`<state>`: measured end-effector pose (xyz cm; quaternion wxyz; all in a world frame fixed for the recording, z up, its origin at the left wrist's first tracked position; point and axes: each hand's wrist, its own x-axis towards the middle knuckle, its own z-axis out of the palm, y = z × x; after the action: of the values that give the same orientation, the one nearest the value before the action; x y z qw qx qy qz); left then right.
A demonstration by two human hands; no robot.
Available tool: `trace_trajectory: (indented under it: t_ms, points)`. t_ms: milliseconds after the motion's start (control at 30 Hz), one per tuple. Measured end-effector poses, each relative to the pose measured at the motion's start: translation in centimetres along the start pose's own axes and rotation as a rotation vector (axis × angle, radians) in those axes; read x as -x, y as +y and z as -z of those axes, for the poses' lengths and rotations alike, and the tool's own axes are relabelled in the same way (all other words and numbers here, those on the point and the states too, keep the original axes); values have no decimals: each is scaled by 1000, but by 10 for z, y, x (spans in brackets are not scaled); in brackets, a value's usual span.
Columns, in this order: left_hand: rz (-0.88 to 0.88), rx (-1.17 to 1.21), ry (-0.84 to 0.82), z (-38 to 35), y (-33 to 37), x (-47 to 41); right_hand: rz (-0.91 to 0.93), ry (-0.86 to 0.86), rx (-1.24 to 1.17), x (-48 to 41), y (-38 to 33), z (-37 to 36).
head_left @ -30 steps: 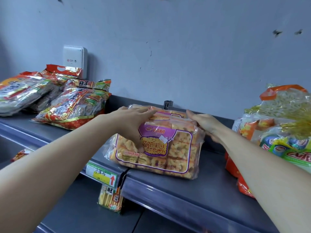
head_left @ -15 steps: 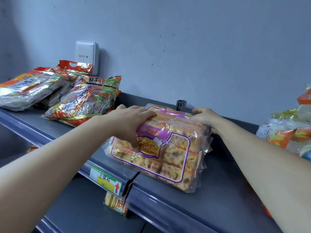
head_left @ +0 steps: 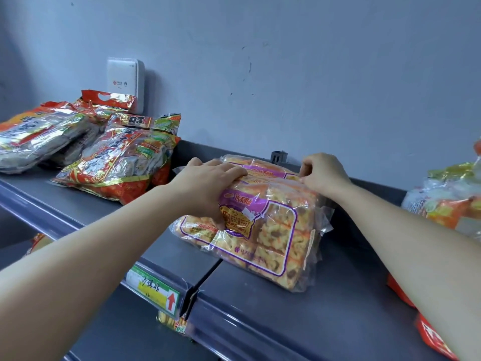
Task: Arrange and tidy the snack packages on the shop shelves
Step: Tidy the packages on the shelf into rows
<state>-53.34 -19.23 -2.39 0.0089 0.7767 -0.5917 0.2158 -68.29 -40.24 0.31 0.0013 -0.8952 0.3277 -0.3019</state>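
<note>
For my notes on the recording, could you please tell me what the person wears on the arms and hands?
Nothing shows: the left hand and right hand are bare, with no gloves, rings or watch. Both forearms are uncovered to the picture's edge, with no sleeve in view.

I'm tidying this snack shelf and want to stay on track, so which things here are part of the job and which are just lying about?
Part of the job:
purple snack pack, under left hand and right hand
red snack bags
orange bags
shelf

Just there:
white wall box
price tag
metal bracket
</note>
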Motion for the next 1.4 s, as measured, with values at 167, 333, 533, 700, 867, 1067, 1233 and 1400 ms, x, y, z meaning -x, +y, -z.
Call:
trace_trajectory:
  t_ms: [167,333,533,700,867,1067,1233,1400]
  points:
    - [17,-14,49,-14,2,-20,-246,-56,-316,-1,19,7]
    - [21,1,36,-15,-1,-26,-340,-156,-658,8,16,17]
    - [18,40,-28,-12,-11,-20,-240,-392,-490,28,-17,32]
    - [166,91,-54,-13,-26,-13,-16,-820,-176,41,-34,48]
    - [203,150,-16,-21,-28,-11,-9,-783,-150,36,-26,39]
    - [302,415,-7,-30,-27,-9,73,-747,-67,39,-23,35]
    - [306,407,-19,-28,-29,0,69,-738,-41,40,-27,42]
    - [353,244,18,-16,-39,24,191,-618,26,42,-64,51]
